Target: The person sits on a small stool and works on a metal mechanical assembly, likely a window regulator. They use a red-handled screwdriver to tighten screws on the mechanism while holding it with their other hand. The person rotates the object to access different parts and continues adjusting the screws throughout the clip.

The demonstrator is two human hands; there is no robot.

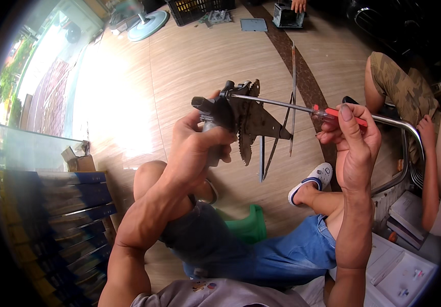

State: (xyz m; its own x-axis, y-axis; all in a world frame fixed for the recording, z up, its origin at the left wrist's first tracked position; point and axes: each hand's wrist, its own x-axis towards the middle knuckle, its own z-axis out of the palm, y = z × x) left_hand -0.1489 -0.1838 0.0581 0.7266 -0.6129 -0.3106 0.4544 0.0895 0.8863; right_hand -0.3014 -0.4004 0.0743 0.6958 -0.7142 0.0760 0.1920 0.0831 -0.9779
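My left hand (192, 135) is closed round the dark grey body of a mechanical part (223, 115). A thin disc (248, 123) with a toothed edge sits on its right side, along with a dark tapering metal plate (269, 123). In my right hand (356, 138) is a screwdriver (292, 106) with a red and clear handle, pinched by thumb and fingers. The long shaft runs left, and its tip meets the top of the part near the small black knob. Whether the tip sits in a screw is too small to tell.
Thin metal strips (293, 66) show beyond the plate. A green plastic stool (251, 225) is between my legs. Another person (409, 87) sits at the right beside a curved metal tube (404, 125). Farther off are a black crate (195, 11), a grey metal box (288, 18) and a round base (149, 25).
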